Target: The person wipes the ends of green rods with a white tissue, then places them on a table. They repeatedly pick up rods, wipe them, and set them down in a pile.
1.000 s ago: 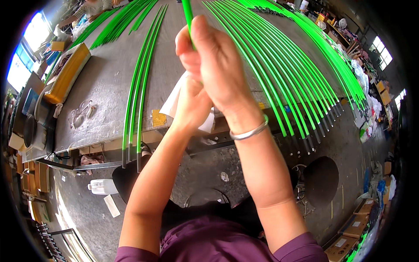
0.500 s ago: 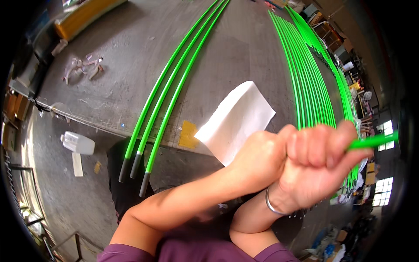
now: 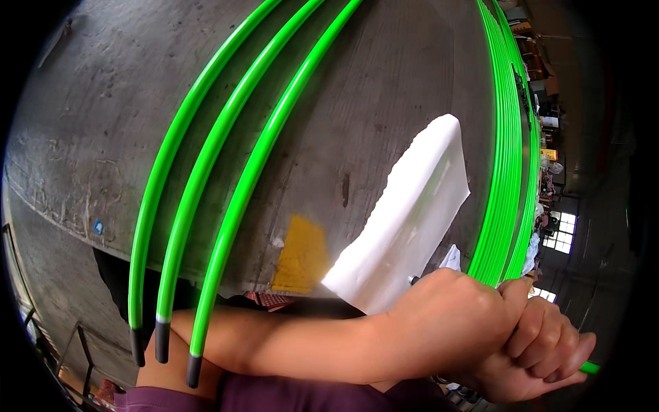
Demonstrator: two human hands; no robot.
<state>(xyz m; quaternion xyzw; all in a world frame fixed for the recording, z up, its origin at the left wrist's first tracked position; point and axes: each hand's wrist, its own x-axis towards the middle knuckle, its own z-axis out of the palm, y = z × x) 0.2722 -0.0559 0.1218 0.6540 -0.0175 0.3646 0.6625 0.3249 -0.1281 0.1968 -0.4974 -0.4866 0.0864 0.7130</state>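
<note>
At the lower right, my right hand (image 3: 546, 340) is closed round a bright green rod (image 3: 589, 368). Only a short piece of that rod shows, beyond my thumb. My left hand (image 3: 456, 305) is also closed and presses close against the right one. Its fingers are mostly hidden, so what it grips cannot be made out. A small dark tip (image 3: 413, 280) shows beside the left hand. My left forearm (image 3: 295, 343) reaches across the front, below the table edge. Next to the left hand lies a white sheet (image 3: 405, 220), with one ragged edge.
Three green rods (image 3: 237, 199) lie on the grey table (image 3: 384, 75), their dark ends overhanging its front edge above my left arm. A dense row of green rods (image 3: 504, 172) runs along the right. A yellow patch (image 3: 301, 254) is near the front edge.
Both hands have moved down and right in the picture, still closed together, with the green rod tilting downward. The view has shifted closer to the table; the goggles and plastic jug have left it.
</note>
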